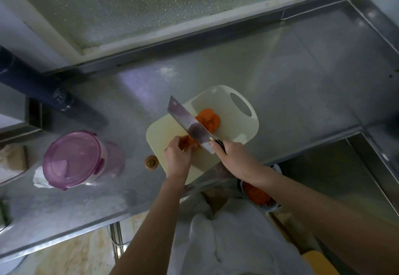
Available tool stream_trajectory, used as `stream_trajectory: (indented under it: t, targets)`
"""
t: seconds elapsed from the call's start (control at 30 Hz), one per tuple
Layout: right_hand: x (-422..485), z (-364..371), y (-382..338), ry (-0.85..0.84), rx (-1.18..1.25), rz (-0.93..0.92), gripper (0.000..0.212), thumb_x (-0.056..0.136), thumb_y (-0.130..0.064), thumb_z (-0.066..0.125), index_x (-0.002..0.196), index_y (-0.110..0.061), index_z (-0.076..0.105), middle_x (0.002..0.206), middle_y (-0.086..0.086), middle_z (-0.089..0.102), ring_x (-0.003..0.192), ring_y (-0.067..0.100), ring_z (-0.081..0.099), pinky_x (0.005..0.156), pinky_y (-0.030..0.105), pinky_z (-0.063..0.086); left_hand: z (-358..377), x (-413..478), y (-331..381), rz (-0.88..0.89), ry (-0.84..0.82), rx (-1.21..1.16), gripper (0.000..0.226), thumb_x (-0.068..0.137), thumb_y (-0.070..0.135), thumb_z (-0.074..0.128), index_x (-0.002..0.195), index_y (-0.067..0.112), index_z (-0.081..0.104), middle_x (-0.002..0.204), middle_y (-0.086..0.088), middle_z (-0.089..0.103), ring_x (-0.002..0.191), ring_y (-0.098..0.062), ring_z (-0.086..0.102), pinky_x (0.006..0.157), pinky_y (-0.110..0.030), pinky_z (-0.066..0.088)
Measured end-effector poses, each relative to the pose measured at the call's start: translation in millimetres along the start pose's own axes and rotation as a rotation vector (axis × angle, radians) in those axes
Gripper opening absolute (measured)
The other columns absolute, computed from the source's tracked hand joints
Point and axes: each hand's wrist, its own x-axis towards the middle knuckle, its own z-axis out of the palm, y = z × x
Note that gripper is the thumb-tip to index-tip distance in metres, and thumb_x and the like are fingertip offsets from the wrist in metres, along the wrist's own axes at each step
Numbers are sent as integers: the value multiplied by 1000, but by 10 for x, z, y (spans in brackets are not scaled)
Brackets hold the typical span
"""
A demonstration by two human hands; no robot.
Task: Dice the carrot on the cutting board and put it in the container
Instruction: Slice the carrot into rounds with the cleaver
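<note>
One cleaver [187, 121], one carrot [191, 141], maybe three slices [208, 119].

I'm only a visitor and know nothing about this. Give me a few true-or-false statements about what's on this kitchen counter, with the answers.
1. The right hand grips the cleaver by its handle. True.
2. The purple-lidded container stands open. False: its lid is on.
3. The left hand holds a carrot piece on the cutting board. True.
4. The carrot stub lies on the cutting board. False: it lies on the steel counter, left of the board.
</note>
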Motion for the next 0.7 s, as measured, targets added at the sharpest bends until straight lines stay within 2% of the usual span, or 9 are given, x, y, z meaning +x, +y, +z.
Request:
stream_trajectory:
  t: [0.1,0.2,0.27,0.4,0.57,0.63,0.7]
  targets:
    - [-11,28,-5,2,-23,-1,37,99,-42,33,69,-23,43,65,-6,47,62,8,48,62,25,35,3,10,-11,-15,0,-10,17,85,13,66,100,6,63,96,-3,63,89,-13,56,75,-19,41]
    - [-20,58,-17,12,-10,9,41,99,-43,31,82,-12,52,75,3,55,74,18,57,67,27,41,11,27,-23,-21,-5,-24,19,84,13,67,102,6,63,99,-5,64,93,-16,58,82,-24,47]
    - [-26,66,-22,6,8,18,43,99,-43,31,85,-10,54,78,5,56,75,18,57,66,25,40,16,30,-34,-13,-7,-29,20,83,12,68,102,6,64,100,-7,66,94,-17,60,85,-27,49]
    - [-13,72,-21,10,-28,26,40,99,-43,30,82,-13,50,75,3,53,73,18,53,64,25,37,7,36,-47,-10,-10,-41,19,83,10,67,101,6,65,99,-7,67,94,-18,62,84,-24,48]
    - [10,92,-61,22,-68,34,38,100,-42,31,67,-24,37,64,-8,42,59,7,45,50,16,28,9,42,-10,-6,-6,-7,20,84,9,66,104,5,65,102,-7,66,92,-12,58,80,-18,44]
    - [34,106,-86,27,-71,31,38,100,-42,31,67,-24,37,65,-6,44,60,8,46,51,17,30,11,47,-10,-9,-4,5,22,83,9,67,104,5,65,102,-6,66,90,-9,55,77,-14,41]
    - [76,128,-104,23,-54,40,38,99,-42,31,75,-17,46,71,0,50,67,14,51,60,23,37,8,56,-10,-5,-9,15,22,83,9,67,105,4,65,103,-7,66,90,-10,55,77,-15,42]
